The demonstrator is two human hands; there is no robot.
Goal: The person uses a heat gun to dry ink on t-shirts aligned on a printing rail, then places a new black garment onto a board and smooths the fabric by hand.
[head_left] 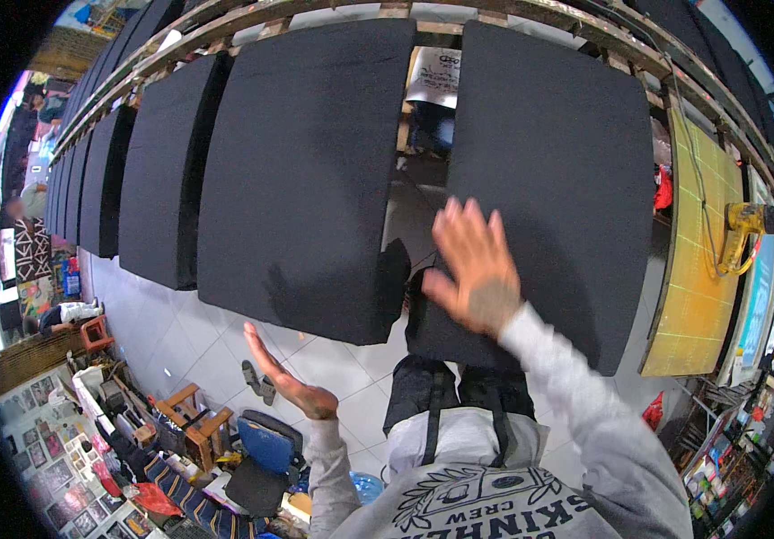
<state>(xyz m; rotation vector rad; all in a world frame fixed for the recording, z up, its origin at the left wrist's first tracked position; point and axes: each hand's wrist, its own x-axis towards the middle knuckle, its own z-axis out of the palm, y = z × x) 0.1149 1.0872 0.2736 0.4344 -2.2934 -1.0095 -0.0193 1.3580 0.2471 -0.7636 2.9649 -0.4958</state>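
Two large boards covered in plain black fabric lie before me, side by side with a gap between them. My right hand [475, 269] is over the near left part of the right black board [553, 180], fingers spread and holding nothing; whether the palm touches the cloth I cannot tell. Near the front edge of the left black board [306, 180], my left hand [290, 382] is raised, fingers stretched out and empty. Its shadow falls on that board's surface.
More black boards [158, 171] run in a row to the left along a wooden rail [315, 11]. At right, a yellow and black power tool [744, 235] rests on a yellow gridded board [692, 260]. Behind my left side are a blue chair [268, 442], a wooden stool [196, 422] and sandals [259, 382].
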